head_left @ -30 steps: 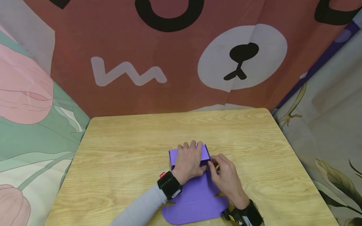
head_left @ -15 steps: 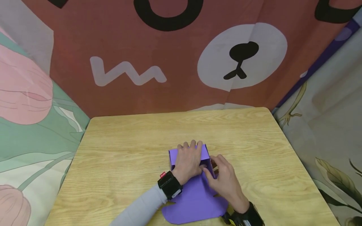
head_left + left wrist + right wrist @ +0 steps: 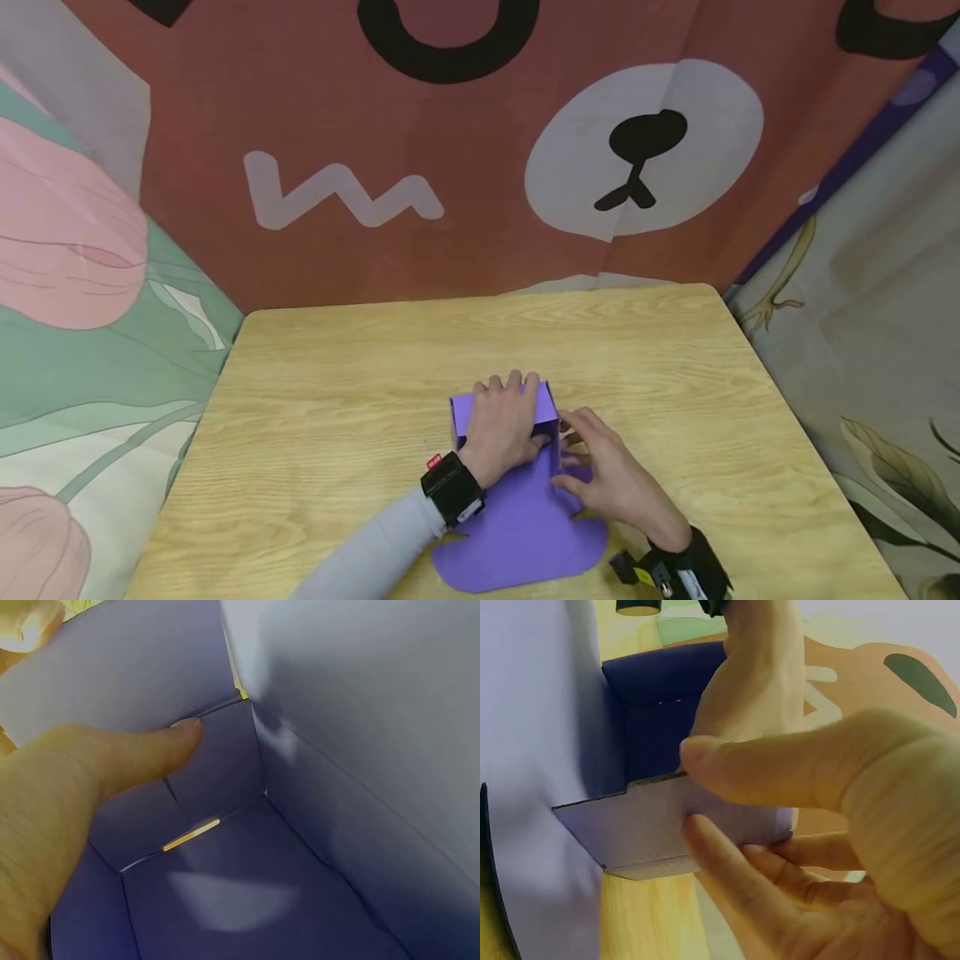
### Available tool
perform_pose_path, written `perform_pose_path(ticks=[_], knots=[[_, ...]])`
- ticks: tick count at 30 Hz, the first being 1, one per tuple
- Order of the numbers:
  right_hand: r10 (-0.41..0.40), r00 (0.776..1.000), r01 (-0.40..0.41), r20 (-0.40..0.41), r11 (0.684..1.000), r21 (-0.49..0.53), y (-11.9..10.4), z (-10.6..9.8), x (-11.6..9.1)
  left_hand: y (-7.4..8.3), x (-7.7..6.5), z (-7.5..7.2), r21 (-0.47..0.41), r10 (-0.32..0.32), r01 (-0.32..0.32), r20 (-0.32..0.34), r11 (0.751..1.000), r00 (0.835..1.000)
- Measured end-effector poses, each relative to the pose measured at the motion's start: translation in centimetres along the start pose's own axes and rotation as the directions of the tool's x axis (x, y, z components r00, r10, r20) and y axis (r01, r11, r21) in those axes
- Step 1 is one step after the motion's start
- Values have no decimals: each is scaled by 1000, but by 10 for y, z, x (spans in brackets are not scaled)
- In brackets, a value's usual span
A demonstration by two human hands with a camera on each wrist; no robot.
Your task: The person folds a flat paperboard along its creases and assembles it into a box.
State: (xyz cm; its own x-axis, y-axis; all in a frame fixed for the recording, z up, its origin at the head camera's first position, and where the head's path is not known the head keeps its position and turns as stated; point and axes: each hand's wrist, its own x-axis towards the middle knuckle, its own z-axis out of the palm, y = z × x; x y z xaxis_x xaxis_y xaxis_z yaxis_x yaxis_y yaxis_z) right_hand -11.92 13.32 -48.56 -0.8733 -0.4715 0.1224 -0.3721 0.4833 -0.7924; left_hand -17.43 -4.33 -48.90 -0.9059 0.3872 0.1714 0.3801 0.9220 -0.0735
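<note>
A partly folded purple cardboard box (image 3: 547, 412) stands on the table, its long lid panel (image 3: 517, 542) lying flat toward the front. My left hand (image 3: 502, 425) holds the box's far part, fingers spread over the top. In the left wrist view, the left thumb (image 3: 157, 754) reaches inside the box, against the end wall. My right hand (image 3: 607, 467) is at the right side wall, fingers loosely spread. In the right wrist view, its thumb tip lies at the upper edge of that side wall (image 3: 641, 821), and the index fingertip is at the outer face.
The box sits near the front of a wooden table (image 3: 360, 383). A brown bear-print cloth (image 3: 465, 258) hangs behind the table, with a flower-print cloth (image 3: 67, 250) at the left and a leaf-print cloth (image 3: 877, 358) at the right.
My right thumb has come back out from inside the box to the side wall's edge, and the right hand has spread and turned, its wrist shifting right. My left hand holds its place.
</note>
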Motion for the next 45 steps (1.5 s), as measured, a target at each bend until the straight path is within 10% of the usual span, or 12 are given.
perform_pose_path(ticks=[5,10,22,33,45], knots=[[-8,999,14,-52,992,122,11,6,6,-1,1,-2,2,21,-21,18,1000,1000],[8,996,-9,-91,1000,-14,21,12,15,-9,1,-13,-66,125,-117,122,991,985],[28,989,-49,-146,988,-147,31,26,34,-34,5,-44,-367,355,-209,395,907,847],[-20,979,-24,-201,976,-214,43,30,48,-38,3,-43,-512,365,-184,279,839,888],[-84,954,-2,-286,958,-287,42,30,51,-35,-4,-35,-476,359,-257,137,841,923]])
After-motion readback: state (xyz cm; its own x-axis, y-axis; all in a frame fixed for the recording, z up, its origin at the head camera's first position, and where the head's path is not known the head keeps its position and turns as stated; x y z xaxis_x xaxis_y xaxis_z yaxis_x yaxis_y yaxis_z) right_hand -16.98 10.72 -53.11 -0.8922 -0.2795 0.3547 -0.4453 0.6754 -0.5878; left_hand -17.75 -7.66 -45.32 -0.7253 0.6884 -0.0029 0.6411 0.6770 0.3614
